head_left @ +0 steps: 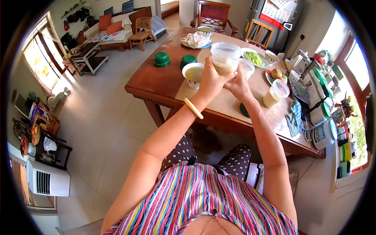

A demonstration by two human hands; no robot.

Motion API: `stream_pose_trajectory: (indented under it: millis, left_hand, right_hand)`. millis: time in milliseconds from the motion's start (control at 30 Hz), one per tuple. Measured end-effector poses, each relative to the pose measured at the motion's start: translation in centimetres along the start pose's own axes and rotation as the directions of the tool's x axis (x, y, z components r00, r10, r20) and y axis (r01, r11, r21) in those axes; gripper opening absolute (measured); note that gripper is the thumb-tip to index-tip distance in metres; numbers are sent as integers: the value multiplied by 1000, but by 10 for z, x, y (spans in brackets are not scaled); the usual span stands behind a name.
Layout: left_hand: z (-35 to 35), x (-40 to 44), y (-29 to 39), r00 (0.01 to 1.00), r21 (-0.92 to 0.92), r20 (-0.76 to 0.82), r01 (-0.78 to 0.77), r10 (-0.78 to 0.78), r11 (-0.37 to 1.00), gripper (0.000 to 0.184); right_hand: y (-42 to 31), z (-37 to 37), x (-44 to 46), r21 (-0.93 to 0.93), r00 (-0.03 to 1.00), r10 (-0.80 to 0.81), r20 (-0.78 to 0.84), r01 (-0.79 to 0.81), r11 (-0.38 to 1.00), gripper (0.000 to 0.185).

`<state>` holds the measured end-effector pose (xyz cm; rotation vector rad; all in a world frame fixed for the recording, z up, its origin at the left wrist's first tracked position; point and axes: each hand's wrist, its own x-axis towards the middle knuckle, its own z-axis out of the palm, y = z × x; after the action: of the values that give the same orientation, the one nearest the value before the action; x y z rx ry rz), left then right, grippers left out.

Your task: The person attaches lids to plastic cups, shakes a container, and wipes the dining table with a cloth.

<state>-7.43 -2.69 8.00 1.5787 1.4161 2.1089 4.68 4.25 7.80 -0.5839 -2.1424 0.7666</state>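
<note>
Wooden table [145, 74] stands in a bright room, with chairs beyond it. I see left hand [239, 87] and right hand [212, 80] both partly closed around one clear plastic tub [225, 58], above the table. Just left of the hands is a bowl [193, 74]; to their right, near the table's edge, stands another tub [275, 94].

I count three patterned bowls [193, 80], three plates [207, 46], at least two clear tubs [226, 51], three green pieces [161, 59], two cloths [194, 39], two orange cushions [105, 22] and two blue cushions [127, 6].
</note>
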Motion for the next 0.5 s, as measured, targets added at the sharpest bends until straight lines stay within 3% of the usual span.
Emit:
stream_pose_trajectory:
  millis: [67,167,200,233,300,500]
  left_hand:
    - [-9,3,-8,995,-80,97,-3,11,997,77]
    - [-29,1,-33,996,248,-6,-89,93,965,75]
    - [-45,2,-6,989,211,-14,-140,146,967,68]
    - [-58,8,-6,964,264,-7,-253,265,931,53]
    - [-76,14,2,903,444,94,-415,419,794,43]
    - [-71,22,11,890,404,243,-453,385,795,38]
  right_hand:
    - [-7,2,3,37,1000,19,10,-19,999,108]
    - [-7,7,2,-6,997,-10,-80,10,1000,84]
    - [-8,7,1,-31,997,18,-79,-20,999,86]
    - [-10,6,0,-57,996,46,-79,-50,997,88]
    - [-9,7,-1,-89,995,61,-78,-68,994,91]
    - [-11,14,-5,-88,995,88,-40,-91,992,99]
